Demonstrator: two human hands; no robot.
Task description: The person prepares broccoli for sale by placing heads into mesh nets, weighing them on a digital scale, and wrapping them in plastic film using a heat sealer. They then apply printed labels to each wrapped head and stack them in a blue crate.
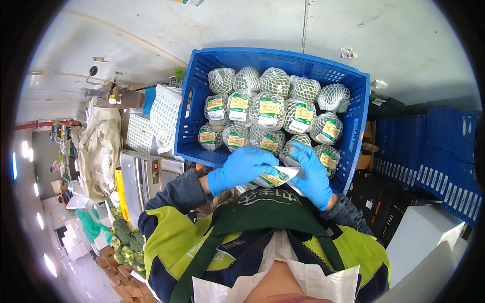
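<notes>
A strip of printed labels (273, 179), green, yellow and white, is stretched between my two blue-gloved hands at chest height. My left hand (240, 169) pinches its upper edge, while my right hand (313, 180) grips the strip's right end, index finger raised. Just beyond my fingers is a blue plastic crate (271, 57) holding rows of round green produce (276, 82) in white foam nets. Labels like those in my hands are stuck on the front and middle rows, such as this labelled piece (268, 110). In the back row no labels show. My hands partly cover the nearest pieces.
A steel machine with buttons (140, 181) and a pale cloth cover (99, 155) stand at left, with broccoli (127, 242) below. Stacked blue crates (420, 140), black crates (373, 197) and a white box (420, 231) are at right. A pale wall (246, 26) rises behind the crate.
</notes>
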